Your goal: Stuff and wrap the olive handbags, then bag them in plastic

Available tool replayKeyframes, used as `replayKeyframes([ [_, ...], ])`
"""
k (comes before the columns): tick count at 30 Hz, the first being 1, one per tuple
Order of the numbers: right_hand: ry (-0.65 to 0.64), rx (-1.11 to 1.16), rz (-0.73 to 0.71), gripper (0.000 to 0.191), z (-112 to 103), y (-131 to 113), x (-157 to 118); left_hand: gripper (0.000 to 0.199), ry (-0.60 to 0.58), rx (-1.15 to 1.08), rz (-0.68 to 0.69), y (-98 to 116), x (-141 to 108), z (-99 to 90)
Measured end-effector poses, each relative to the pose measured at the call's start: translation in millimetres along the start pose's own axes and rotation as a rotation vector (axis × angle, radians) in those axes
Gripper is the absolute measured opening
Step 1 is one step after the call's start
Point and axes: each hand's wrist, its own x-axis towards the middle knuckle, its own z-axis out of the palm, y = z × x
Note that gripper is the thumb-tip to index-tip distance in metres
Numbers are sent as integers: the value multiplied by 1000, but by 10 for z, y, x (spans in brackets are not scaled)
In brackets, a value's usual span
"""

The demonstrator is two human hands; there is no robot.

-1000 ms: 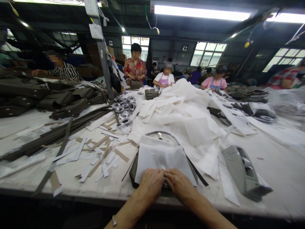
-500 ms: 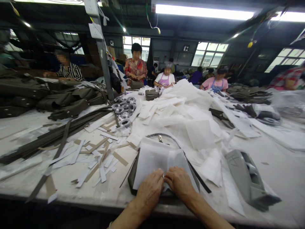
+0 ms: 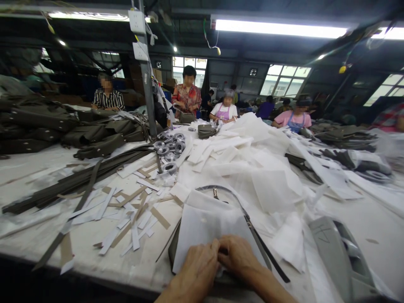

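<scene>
In front of me at the table edge lies a dark olive bag (image 3: 173, 249), with a thin white foam sheet (image 3: 212, 221) spread over it. My left hand (image 3: 199, 264) is closed at the sheet's near edge, knuckles up. Touching it, my right hand (image 3: 239, 255) has its fingers curled at the same spot; both seem to pinch the sheet, though the fingertips are partly hidden. A zipper pull (image 3: 215, 192) shows at the bag's far rim. Along the right side runs a dark strap (image 3: 268, 250).
A grey tape dispenser (image 3: 342, 252) stands at right. Beyond the bag rises a heap of white foam sheets (image 3: 268, 160). Paper and card strips (image 3: 135, 223), dark straps (image 3: 85, 172) and tape rolls (image 3: 170, 147) lie left. Several people work across the table.
The whole view has shifted, so the scene sits lower and slightly right. My hands stay together at the foam sheet's near edge, with the fingers curled closer together.
</scene>
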Motion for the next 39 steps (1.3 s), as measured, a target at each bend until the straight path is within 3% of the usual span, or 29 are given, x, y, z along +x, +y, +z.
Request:
replayKeyframes([
  [3, 26, 74, 134, 11, 4, -24, 36, 36, 0, -36, 50, -90, 3, 59],
  [6, -98, 383, 156, 17, -97, 128, 75, 50, 113, -41, 155, -233, 13, 269],
  [8, -132, 580, 154, 22, -265, 263, 157, 44, 162, -29, 232, -309, 20, 382],
  [9, -69, 598, 159, 21, -364, 318, 225, 35, 173, -18, 268, -332, 22, 410],
  [11, 128, 423, 173, 21, -543, 382, 412, 19, 189, -5, 319, -347, 21, 405],
  [13, 215, 178, 160, 25, -643, 389, 646, 15, 202, -22, 321, -335, 9, 354],
  [17, 92, 8, 169, 38, -619, 364, 1061, 20, 216, -79, 296, -314, -23, 292],
  [20, 15, -36, 176, 29, -592, 377, 1192, 24, 213, -89, 296, -316, -18, 300],
  [23, -19, -70, 162, 24, -599, 383, 1194, 26, 175, -81, 292, -308, 4, 283],
  [28, 29, -100, 197, 46, -513, 326, 1151, 30, 178, -57, 291, -279, -14, 233],
  [32, 50, -61, 186, 32, -518, 339, 1143, 47, 168, -43, 269, -275, -76, 266],
  [36, 88, 11, 158, 10, -775, 388, 1096, 52, 172, -39, 285, -298, -98, 317],
  [39, 296, 30, 194, 10, -1063, 336, 924, 51, 166, -51, 287, -322, -87, 331],
])
